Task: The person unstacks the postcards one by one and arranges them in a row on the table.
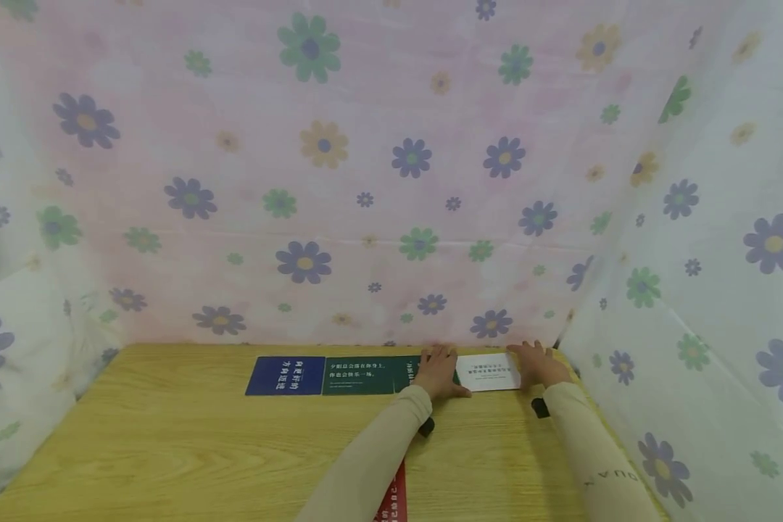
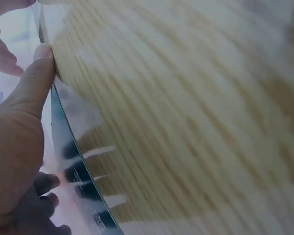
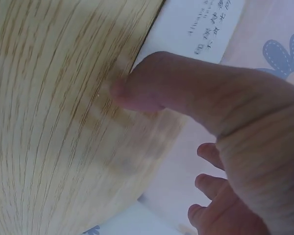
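Observation:
My left hand lies with spread fingers over a dark green card, hiding part of it; its thumb points toward the white card. In the left wrist view the left thumb rests along the cards' near edge. At the right end of the row my right hand touches the white card's short side, its thumb down by the card's corner in the right wrist view. Left of the left hand lie another green card with white writing and a blue card.
The cards form a row along the back of the wood-grain table, beside a flowered cloth that hangs behind and at both sides. A red card lies near the front, partly hidden by the left sleeve.

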`<state>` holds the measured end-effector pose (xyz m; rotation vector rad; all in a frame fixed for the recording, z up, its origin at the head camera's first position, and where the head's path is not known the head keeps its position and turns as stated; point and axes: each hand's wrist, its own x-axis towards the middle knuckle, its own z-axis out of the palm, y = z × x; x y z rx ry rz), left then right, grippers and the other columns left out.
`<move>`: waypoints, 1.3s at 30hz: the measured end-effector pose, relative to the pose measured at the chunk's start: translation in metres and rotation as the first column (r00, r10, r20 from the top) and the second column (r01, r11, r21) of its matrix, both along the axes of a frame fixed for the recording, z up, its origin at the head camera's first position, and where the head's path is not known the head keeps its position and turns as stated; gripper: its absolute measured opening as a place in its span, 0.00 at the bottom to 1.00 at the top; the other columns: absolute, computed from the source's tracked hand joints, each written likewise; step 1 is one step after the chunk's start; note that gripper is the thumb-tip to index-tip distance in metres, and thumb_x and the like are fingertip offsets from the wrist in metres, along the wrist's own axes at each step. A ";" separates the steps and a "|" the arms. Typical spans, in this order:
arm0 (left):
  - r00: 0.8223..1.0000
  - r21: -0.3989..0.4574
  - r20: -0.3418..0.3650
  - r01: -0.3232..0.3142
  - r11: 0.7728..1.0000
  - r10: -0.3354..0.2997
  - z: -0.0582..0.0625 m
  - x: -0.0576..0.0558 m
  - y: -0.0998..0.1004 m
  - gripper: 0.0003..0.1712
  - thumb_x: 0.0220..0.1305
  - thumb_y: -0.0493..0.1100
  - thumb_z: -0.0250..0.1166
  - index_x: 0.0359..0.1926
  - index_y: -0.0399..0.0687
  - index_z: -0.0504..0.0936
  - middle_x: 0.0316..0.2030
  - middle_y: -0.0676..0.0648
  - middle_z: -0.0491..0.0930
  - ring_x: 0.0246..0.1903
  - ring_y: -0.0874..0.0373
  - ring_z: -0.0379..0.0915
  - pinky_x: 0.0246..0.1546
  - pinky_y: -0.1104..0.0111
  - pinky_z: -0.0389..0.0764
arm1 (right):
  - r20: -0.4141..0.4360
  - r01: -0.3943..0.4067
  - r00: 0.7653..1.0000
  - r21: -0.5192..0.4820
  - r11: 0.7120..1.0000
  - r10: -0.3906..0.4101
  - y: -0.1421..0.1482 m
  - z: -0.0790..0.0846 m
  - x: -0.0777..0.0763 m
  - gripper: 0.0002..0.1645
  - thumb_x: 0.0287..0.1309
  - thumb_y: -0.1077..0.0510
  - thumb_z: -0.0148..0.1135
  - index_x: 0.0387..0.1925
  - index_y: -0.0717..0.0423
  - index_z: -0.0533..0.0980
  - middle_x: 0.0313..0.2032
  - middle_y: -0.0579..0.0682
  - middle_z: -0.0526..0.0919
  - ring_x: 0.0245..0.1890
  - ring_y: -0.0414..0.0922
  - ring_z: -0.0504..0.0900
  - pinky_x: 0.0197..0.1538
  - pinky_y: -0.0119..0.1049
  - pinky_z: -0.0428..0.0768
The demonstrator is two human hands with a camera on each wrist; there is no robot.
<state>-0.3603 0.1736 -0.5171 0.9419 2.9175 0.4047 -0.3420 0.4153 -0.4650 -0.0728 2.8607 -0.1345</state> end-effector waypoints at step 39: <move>0.979 -0.014 0.154 0.134 0.991 -0.131 0.005 0.152 -0.218 0.27 0.77 0.63 0.50 0.73 0.70 0.70 0.78 0.50 0.58 0.79 0.47 0.46 0.78 0.46 0.53 | 0.010 -0.215 0.975 -0.220 0.952 0.223 -0.197 -0.049 0.204 0.58 0.52 0.23 0.65 0.70 0.61 0.69 0.73 0.64 0.66 0.73 0.70 0.58 0.66 0.77 0.60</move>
